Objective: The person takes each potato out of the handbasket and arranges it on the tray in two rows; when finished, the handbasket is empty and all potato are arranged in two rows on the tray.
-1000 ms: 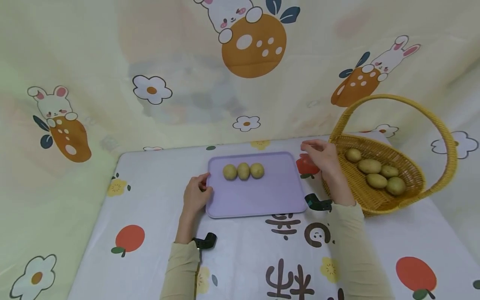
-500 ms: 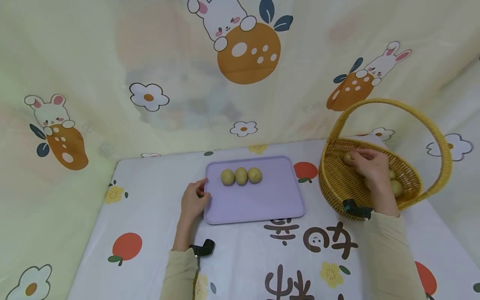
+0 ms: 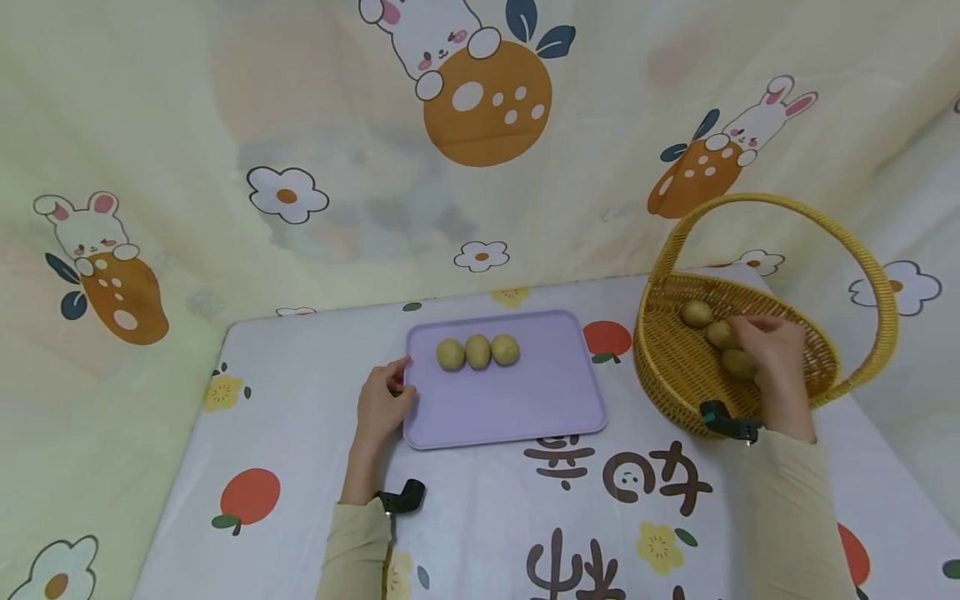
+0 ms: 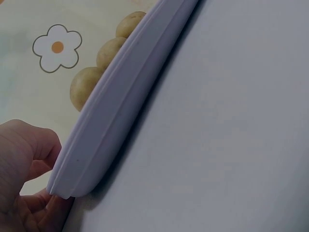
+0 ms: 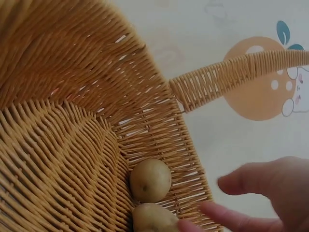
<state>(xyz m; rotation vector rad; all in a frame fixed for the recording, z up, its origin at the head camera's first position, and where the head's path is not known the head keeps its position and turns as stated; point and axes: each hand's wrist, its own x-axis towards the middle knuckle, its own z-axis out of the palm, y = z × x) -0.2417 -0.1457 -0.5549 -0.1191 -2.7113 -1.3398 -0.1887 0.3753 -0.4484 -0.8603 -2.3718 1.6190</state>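
My left hand (image 3: 384,402) holds the left edge of the lilac tray (image 3: 502,408); in the left wrist view curled fingers (image 4: 46,145) meet its rim. Three potatoes (image 3: 477,352) sit in a row near the tray's far left corner. Inside the yellow wicker basket (image 3: 660,379), my right hand (image 3: 776,350) hangs over more potatoes (image 3: 697,314) and covers part of the pile. Seen from the right wrist, thumb and fingers stand apart with nothing between them; a fingertip is close to the lower potato (image 5: 154,218).
The basket's tall arched handle (image 3: 840,237) rises over my right hand's area. A patterned cloth (image 3: 315,400) covers the table, and a printed curtain (image 3: 360,233) hangs behind it.
My right hand has moved right from beside the tray into the basket, then slightly farther right across the potatoes. My left hand has stayed at the tray's edge.
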